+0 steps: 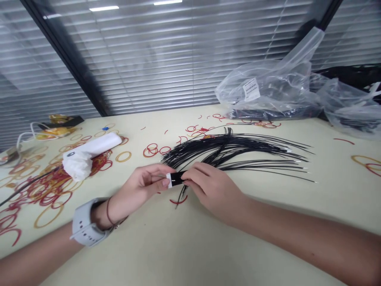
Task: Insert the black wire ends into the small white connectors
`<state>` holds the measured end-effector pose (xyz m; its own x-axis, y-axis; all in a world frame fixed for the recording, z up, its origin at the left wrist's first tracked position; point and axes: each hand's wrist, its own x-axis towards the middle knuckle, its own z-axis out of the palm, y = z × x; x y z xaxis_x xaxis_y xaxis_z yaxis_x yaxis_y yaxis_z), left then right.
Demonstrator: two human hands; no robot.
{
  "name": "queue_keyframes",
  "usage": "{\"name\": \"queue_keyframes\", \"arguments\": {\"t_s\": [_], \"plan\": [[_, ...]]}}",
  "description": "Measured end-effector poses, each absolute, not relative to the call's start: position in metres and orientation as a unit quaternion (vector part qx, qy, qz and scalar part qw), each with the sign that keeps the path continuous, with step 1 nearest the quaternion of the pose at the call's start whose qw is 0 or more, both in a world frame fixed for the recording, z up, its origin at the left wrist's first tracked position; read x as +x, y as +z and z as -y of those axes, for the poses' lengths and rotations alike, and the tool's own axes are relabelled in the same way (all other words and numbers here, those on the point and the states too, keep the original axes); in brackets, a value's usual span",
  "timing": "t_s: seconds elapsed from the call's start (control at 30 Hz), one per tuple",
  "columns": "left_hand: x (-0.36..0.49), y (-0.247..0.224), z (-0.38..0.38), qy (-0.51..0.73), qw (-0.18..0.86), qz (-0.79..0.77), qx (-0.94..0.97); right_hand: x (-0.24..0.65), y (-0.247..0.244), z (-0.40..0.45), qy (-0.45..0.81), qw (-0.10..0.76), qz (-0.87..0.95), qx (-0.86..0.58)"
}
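Watching over the remote feed, I find loose red and tan rubber bands (44, 198) strewn across a cream tabletop (190, 246), near a white plastic handheld device (101, 145) partly wrapped in crumpled tissue. Beneath a grey watch strap (86, 224), the left hand (139, 188) pinches the white end of a black-and-white band (175, 178), while the right hand (211, 190) closes on its black part, apparently keeping the long thin black wires (247, 149) gathered as they fan rightward. Behind them, a clear plastic bag (268, 87) bears a white label (251, 89), seemingly printed but unreadable from here.
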<state>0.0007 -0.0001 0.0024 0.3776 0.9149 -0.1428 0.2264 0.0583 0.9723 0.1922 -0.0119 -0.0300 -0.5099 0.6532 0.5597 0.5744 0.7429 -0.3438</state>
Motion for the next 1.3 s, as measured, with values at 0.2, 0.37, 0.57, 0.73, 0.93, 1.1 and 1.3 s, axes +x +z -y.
{"name": "queue_keyframes", "arguments": {"t_s": [0.2,0.37,0.57,0.73,0.93,1.1,1.3], "plan": [[-0.001,0.001,0.0,0.304,0.567,-0.464,0.609,0.192,-0.03,0.01,0.05,0.336,0.872,-0.354],[0.0,0.0,0.001,0.308,0.578,-0.453,0.604,0.192,-0.03,0.011,0.062,0.356,0.867,-0.343],[0.001,0.004,0.004,0.307,0.596,-0.424,0.61,0.191,-0.03,0.012,0.066,0.405,0.861,-0.302],[-0.001,0.003,0.006,0.306,0.614,-0.42,0.594,0.19,-0.027,0.013,0.073,0.44,0.853,-0.272],[0.001,-0.001,0.004,0.315,0.625,-0.424,0.575,0.189,-0.026,0.017,0.062,0.41,0.86,-0.296],[0.0,-0.002,0.003,0.305,0.609,-0.43,0.593,0.191,-0.026,0.02,0.027,0.386,0.873,-0.297],[-0.002,-0.003,0.003,0.301,0.605,-0.434,0.595,0.193,-0.026,0.019,0.029,0.398,0.867,-0.299]]}}
